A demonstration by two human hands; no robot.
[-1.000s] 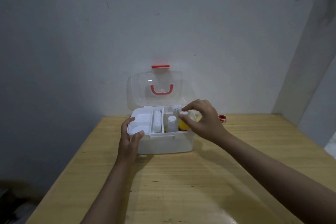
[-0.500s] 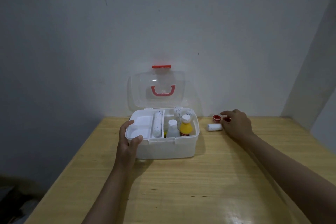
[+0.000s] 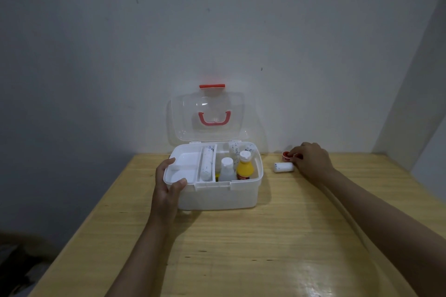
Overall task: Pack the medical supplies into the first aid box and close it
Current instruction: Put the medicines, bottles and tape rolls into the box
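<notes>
The white first aid box [image 3: 217,196] stands on the wooden table with its clear lid [image 3: 207,116] upright against the wall. Inside are a white tray [image 3: 184,167], a rolled bandage [image 3: 207,164], a white bottle [image 3: 226,169] and a yellow bottle [image 3: 245,167]. My left hand [image 3: 169,188] grips the box's front left corner. My right hand [image 3: 310,160] rests on the table to the right of the box, fingertips pinching a small red tape roll [image 3: 286,155]. A white bandage roll [image 3: 283,167] lies just in front of that hand.
The table [image 3: 241,248] ends at the wall behind the box and at a wall corner on the far right. Its left edge drops off to a dark floor.
My right hand left the box, where it had set the yellow bottle, and moved right to the red tape roll on the table. My left hand stayed on the box.
</notes>
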